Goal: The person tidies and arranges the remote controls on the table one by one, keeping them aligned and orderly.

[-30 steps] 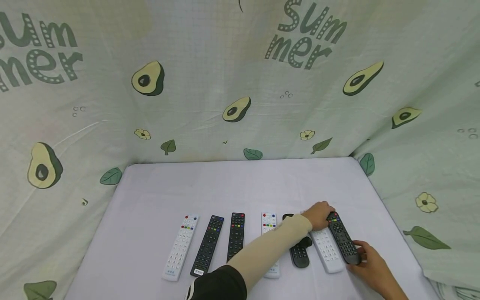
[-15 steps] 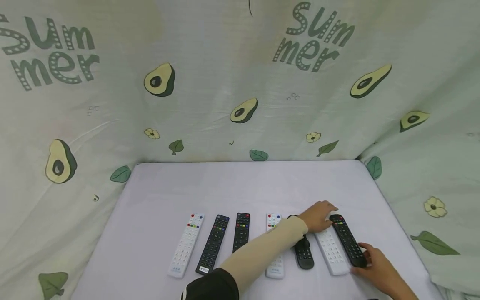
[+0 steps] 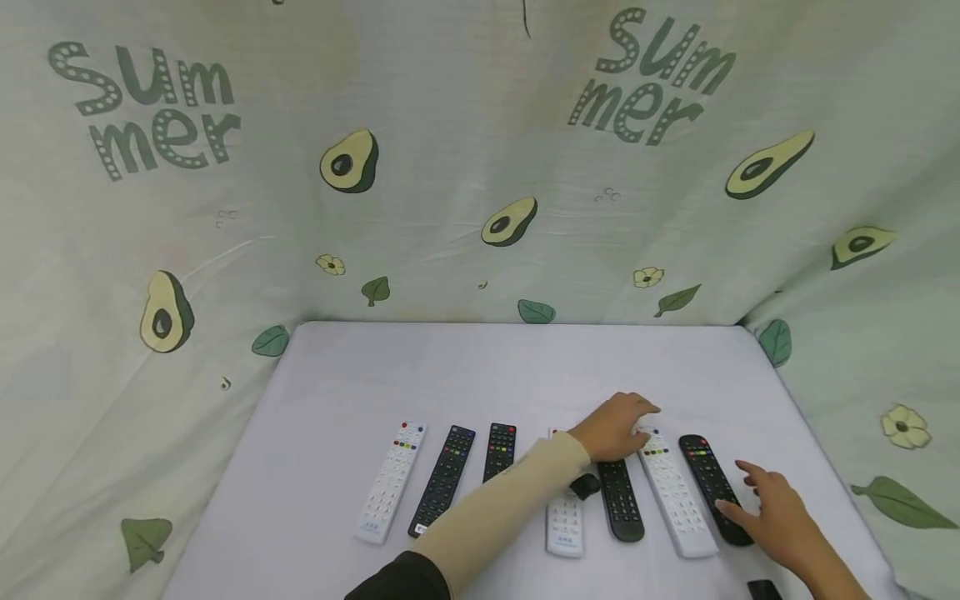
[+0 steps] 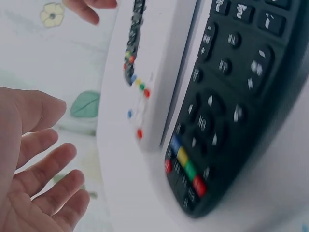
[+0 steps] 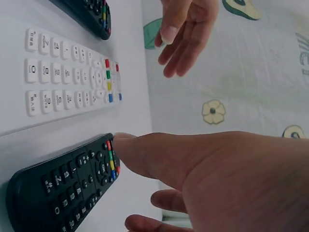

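The right-most black remote control [image 3: 716, 490] lies on the white table. Beside it is my right hand [image 3: 783, 517], fingers spread and thumb near the remote's right edge; whether it touches cannot be told. To its left lies a white remote control [image 3: 678, 496] with coloured buttons at the far end. My left hand [image 3: 613, 427] hovers around that white remote's far end and the far end of another black remote control [image 3: 622, 504], its fingers extended and holding nothing. The left wrist view shows this black remote [image 4: 217, 111] large, apart from the left hand [image 4: 43, 179].
Farther left lie a white remote [image 3: 392, 483], two black remotes, one [image 3: 442, 475] fully visible, and a white remote [image 3: 565, 529] partly hidden by the left sleeve [image 3: 502, 508]. A dark object [image 3: 763, 590] shows at the front edge. Printed cloth [image 3: 435, 150] hangs around the table.
My right hand has let go of the right-most black remote, which now lies flat beside the white one. The left hand has drawn back leftward from it. The head view has shifted slightly.
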A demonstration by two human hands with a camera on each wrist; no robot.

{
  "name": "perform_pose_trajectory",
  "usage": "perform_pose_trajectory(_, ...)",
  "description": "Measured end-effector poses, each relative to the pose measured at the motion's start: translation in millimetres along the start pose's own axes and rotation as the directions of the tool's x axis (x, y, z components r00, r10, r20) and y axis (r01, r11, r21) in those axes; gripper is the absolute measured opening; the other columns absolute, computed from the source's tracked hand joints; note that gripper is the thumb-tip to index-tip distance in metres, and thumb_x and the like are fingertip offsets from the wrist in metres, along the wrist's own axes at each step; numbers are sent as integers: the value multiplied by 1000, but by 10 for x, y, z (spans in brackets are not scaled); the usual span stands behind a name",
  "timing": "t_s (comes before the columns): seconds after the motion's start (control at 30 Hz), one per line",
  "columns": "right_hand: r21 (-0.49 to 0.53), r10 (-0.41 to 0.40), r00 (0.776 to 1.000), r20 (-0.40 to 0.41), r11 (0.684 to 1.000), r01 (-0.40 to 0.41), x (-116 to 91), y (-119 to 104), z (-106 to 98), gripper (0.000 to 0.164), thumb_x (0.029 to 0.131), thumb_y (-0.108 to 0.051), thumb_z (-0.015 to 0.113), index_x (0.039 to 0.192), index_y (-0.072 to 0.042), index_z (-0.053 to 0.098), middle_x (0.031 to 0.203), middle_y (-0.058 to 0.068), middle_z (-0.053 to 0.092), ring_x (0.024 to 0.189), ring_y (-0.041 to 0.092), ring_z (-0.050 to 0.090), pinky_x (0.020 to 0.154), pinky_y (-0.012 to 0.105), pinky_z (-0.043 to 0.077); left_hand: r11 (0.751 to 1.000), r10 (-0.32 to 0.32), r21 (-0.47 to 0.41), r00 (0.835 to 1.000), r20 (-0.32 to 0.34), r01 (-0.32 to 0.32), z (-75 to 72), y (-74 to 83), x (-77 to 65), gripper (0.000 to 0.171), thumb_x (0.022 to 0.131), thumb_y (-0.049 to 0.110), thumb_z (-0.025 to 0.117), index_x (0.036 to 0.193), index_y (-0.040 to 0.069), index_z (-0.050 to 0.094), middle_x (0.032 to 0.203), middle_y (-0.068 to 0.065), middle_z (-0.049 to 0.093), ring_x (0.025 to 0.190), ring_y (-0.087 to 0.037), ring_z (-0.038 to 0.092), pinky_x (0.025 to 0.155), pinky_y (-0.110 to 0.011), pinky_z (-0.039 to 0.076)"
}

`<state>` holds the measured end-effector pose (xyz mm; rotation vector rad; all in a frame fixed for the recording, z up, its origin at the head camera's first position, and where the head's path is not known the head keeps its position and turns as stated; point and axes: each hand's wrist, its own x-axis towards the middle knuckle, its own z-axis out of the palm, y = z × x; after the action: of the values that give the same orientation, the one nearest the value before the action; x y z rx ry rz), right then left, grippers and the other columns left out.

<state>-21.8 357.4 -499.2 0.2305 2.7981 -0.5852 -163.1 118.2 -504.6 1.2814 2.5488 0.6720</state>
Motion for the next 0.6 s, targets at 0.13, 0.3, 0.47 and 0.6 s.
perform_pose_trajectory(0.13,5,-77,993,-86,997,78,54,-65,-52,75,96,-23,76,142,23,38,121,50,49,106,60,56,85,71,51,999,-39,-15,999,-30,38,-110,-80,-116,47,108,24,62,154,14,55,155,1,56,147,-11,46,122,-17,27)
perform_pose_trajectory(0.3,3,-133,981,-143,991,135,129,-150,-77,71,99,-21,72,144,22,38,126,50,47,112,64,51,91,77,45,995,-74,-68,993,-91,68,-278,-190,-284,48,108,24,62,155,14,53,156,0,55,147,-13,46,122,-19,28)
perform_pose_trajectory(0.47,2,-224,948,-228,973,230,216,-228,-77,65,99,-15,73,142,22,42,124,48,48,111,63,50,89,77,43,988,-118,-122,981,-155,99,-460,-311,-494,48,108,22,63,154,12,53,155,-3,56,148,-17,46,123,-23,31)
perform_pose_trajectory(0.6,-8,-310,897,-314,946,324,287,-265,-72,59,97,-11,74,138,22,47,119,46,51,107,61,52,85,74,43,977,-170,-166,964,-205,136,-574,-446,-657,47,107,20,63,153,10,54,153,-6,57,147,-21,47,124,-27,33)
